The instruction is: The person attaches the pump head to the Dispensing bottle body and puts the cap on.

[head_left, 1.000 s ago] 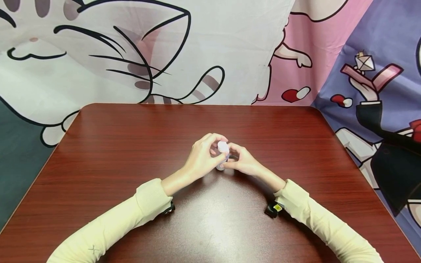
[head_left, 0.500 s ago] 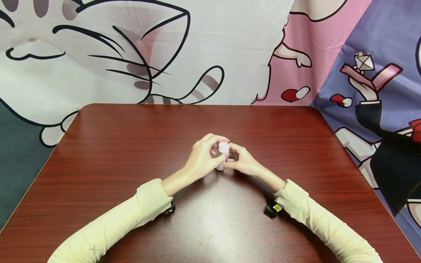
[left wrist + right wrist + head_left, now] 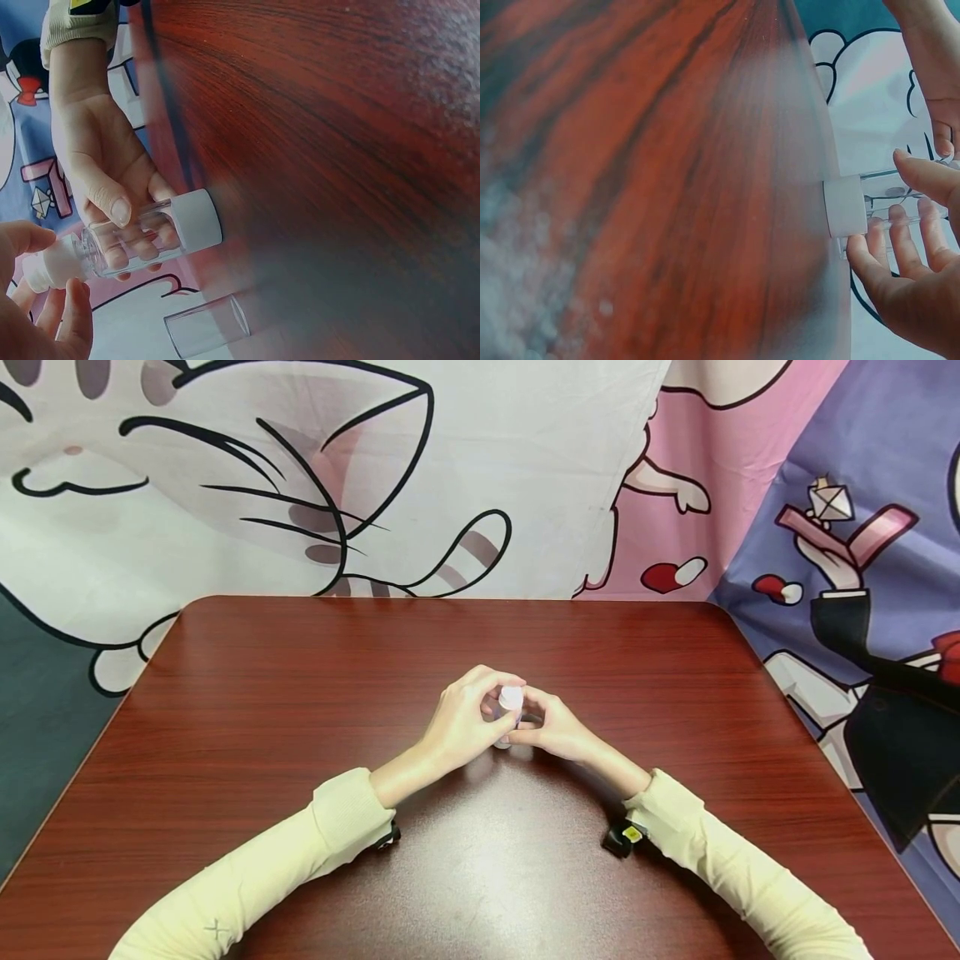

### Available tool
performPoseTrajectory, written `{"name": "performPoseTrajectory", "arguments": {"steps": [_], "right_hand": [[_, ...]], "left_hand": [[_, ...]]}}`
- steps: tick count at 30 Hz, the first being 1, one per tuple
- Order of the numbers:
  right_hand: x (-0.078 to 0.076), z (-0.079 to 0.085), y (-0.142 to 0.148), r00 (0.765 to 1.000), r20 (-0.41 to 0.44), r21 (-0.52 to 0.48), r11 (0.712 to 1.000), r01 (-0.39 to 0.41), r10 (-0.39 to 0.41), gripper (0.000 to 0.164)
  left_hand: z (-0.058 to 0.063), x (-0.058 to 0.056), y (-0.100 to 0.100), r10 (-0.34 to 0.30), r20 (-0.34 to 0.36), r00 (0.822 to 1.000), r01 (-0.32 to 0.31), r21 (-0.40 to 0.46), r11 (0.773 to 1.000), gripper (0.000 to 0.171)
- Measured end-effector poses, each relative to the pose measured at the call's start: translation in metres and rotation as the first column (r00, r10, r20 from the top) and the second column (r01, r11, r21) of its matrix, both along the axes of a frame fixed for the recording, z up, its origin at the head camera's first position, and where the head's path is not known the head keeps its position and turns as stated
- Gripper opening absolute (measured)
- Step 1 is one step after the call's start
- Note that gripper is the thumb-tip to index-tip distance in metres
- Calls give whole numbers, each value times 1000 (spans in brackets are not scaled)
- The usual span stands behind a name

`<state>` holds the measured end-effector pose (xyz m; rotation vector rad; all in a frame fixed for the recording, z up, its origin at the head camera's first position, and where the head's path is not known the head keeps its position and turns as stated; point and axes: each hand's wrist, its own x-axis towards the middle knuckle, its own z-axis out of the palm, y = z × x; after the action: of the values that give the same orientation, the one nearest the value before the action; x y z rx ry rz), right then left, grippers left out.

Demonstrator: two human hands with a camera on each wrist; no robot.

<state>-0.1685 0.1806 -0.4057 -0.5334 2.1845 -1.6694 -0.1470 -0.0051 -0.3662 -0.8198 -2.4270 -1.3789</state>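
Note:
A clear cylindrical bottle (image 3: 142,244) with a white base (image 3: 197,220) and a white top (image 3: 512,697) stands upright on the table between both hands. My left hand (image 3: 471,718) pinches the white top between thumb and fingers. My right hand (image 3: 561,728) grips the clear body lower down, its fingers visible through the wall in the left wrist view. Beside the bottle stands a clear, cup-like cover (image 3: 206,328), apart from both hands; the head view hides it behind them.
The reddish-brown wooden table (image 3: 300,693) spreads around the hands, its far edge close to a cartoon-printed cloth (image 3: 555,485). A black wrist camera (image 3: 619,838) sits under the right sleeve.
The left fingers and the white top have shifted slightly to the right. The right hand keeps its place on the bottle.

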Motion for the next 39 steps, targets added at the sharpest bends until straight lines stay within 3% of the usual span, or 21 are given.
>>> {"name": "performPoseTrajectory", "arguments": {"steps": [15, 33, 39], "right_hand": [[0, -1, 2, 998, -55, 17, 1000, -7, 8, 54], [1, 0, 0, 1000, -19, 9, 1000, 8, -8, 53], [1, 0, 1, 999, -41, 40, 999, 7, -5, 52]], "left_hand": [[-1, 0, 1, 3, -4, 1000, -3, -3, 1000, 32], [-4, -1, 1, -33, -48, 998, 32, -13, 999, 34], [-6, -3, 3, -38, -41, 998, 38, 4, 999, 33]]}}
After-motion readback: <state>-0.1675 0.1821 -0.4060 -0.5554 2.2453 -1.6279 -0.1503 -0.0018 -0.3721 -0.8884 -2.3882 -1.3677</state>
